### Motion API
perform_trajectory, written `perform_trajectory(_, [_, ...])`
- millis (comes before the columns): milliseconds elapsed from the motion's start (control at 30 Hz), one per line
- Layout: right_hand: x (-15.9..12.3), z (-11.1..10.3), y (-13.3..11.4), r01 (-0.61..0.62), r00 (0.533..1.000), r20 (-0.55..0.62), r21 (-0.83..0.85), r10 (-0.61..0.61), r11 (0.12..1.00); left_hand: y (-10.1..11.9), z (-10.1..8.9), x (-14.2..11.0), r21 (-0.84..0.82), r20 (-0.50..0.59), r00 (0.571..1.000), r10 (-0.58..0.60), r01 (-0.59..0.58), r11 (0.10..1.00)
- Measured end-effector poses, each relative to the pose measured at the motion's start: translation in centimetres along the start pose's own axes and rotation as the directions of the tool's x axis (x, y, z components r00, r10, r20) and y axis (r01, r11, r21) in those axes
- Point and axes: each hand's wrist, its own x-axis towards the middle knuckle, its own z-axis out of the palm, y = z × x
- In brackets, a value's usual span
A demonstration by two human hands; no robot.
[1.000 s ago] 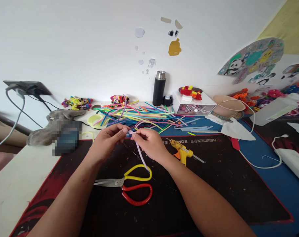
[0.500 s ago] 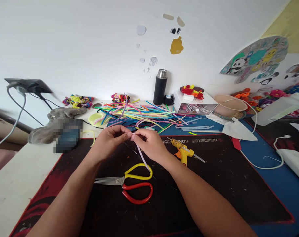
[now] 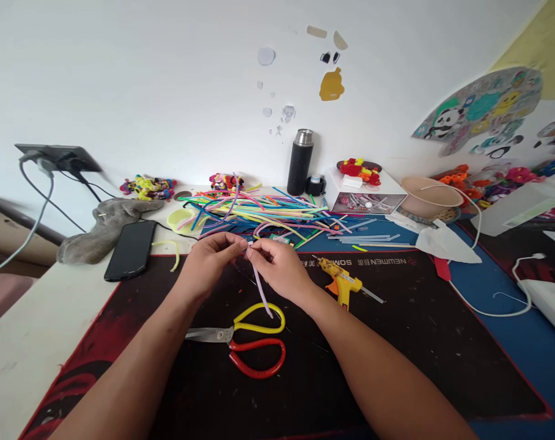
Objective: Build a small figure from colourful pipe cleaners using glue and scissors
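Between the fingertips of both hands is a lilac pipe cleaner, its loose end hanging down toward the scissors. My left hand pinches it from the left, thumb against forefinger. From the right, my right hand pinches it close beside, the fingertips nearly touching. The held part is mostly hidden by the fingers. Below the hands lie scissors with one yellow and one red handle. A yellow glue gun with a clear glue stick rests right of my right hand.
A heap of coloured pipe cleaners lies behind the hands. A black thermos stands by the wall, left of a white box. At left are a phone and a grey pouch-like thing. A dark mat covers the desk.
The hanging end of the lilac pipe cleaner has swung slightly left. Both hands keep their pinch at nearly the same spot. The whole view has shifted a little.
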Motion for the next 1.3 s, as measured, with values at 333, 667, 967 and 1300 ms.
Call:
perform_trajectory(333, [-0.1, 0.2, 0.3, -0.064, 0.998, 0.018, 0.044, 0.064, 0.997, -0.3, -0.2, 0.1, 0.057, 0.01, 1.0, 0.006, -0.007, 0.998])
perform_trajectory(667, [0.0, 0.1, 0.8, -0.113, 0.993, 0.037, 0.078, 0.11, 0.991, 0.8, -0.9, 0.2, 0.14, 0.093, 0.995, 0.02, -0.033, 0.99])
perform_trajectory(967, [0.0, 0.3, 0.8, -0.103, 0.994, 0.039, 0.128, 0.099, 0.986, 0.3, 0.1, 0.0, 0.061, 0.008, 1.0, -0.004, 0.004, 0.998])
perform_trajectory(1300, [-0.1, 0.2, 0.2, -0.114, 0.993, 0.044, 0.125, 0.109, 0.986, 0.1, 0.1, 0.0, 0.006, -0.017, 1.0, 0.011, -0.011, 1.0])
